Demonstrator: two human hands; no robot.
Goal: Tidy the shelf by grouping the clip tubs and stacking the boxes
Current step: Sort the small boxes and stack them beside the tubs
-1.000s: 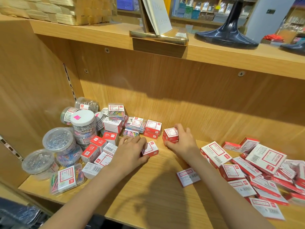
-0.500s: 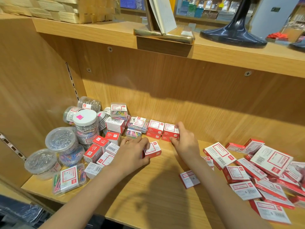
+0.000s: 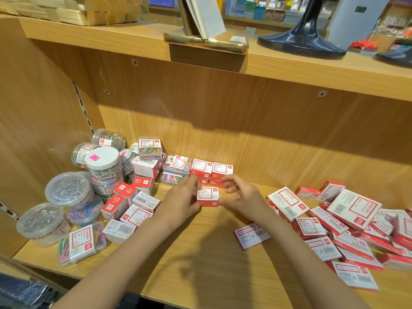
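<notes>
Left hand (image 3: 178, 202) pinching small red-and-white box (image 3: 207, 196) by its left end, thumb low, fingers over the top edge. Right hand (image 3: 242, 198) just right of the box, fingers loosely curled and apart, holding nothing; fingertip contact with the box's right end possible but blurred, hard to tell.

Box at centre of frame, label up, long axis running left-right across the picture. Directly above it in frame, near the back panel: two short stacks of matching boxes (image 3: 210, 172), side by side, long axes likewise left-right. Held box thus already aligned with stacks; coming move probably a short push away toward upper centre. Left hand nearer and in control.

Box appearance: white top with red border frame, red side faces, small logo corner. Clip tubs (image 3: 66, 189) grouped at left; loose boxes (image 3: 347, 221) scattered at right, unstacked.
</notes>
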